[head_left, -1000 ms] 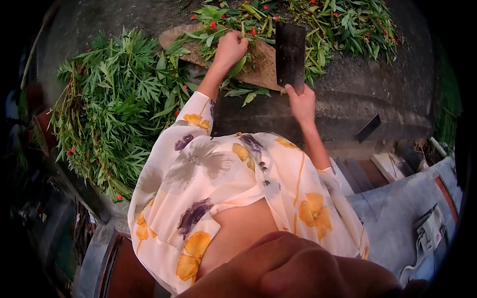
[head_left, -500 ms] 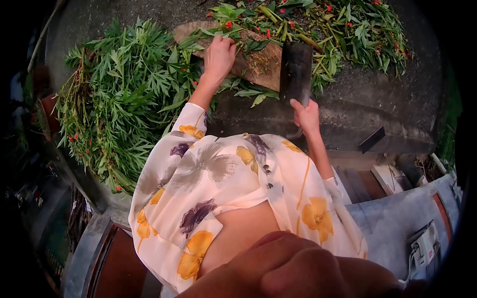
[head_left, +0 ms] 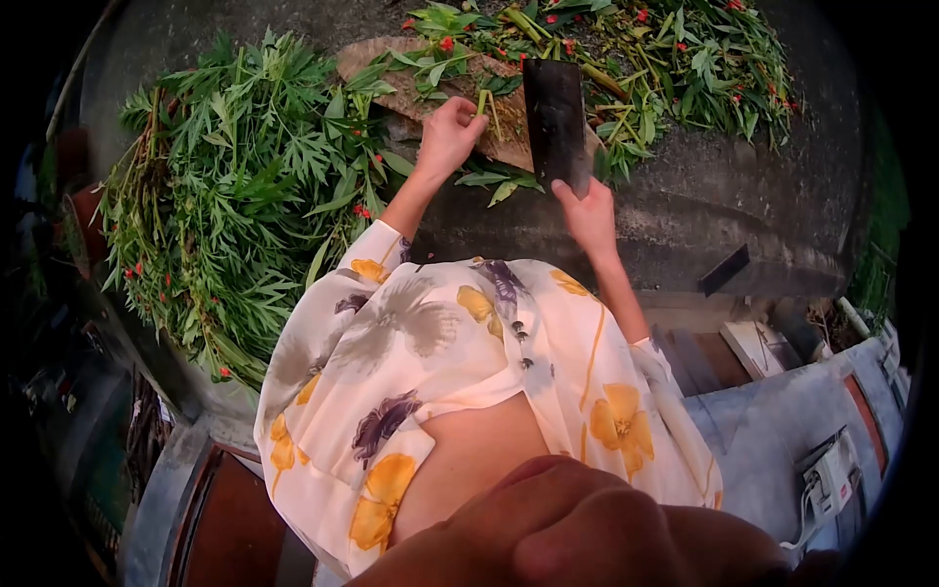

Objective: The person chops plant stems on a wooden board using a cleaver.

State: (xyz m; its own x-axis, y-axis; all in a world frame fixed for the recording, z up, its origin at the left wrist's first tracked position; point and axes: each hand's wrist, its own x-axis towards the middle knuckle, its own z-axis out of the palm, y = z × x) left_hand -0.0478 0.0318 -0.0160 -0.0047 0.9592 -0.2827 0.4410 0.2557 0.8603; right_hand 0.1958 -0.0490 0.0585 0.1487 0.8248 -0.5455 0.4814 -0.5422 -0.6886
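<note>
A short green stem (head_left: 482, 102) is sticking up over the wooden board (head_left: 514, 152), and your left hand (head_left: 452, 135) seems to be pinching it with curled fingers. Your right hand (head_left: 590, 212) is gripping the big knife (head_left: 555, 117) tight. Its flat blade is covering the board's right end; I cannot tell if it is touching the wood. Some leaves and little green bits are lying on the board. Past it, on the right, a messy heap (head_left: 709, 73) of leaves and stem pieces is spreading out, so a good part looks cut. On your left, a big leafy pile (head_left: 245, 196) is sitting beside the board, looking mostly whole, so plenty seems uncut.
</note>
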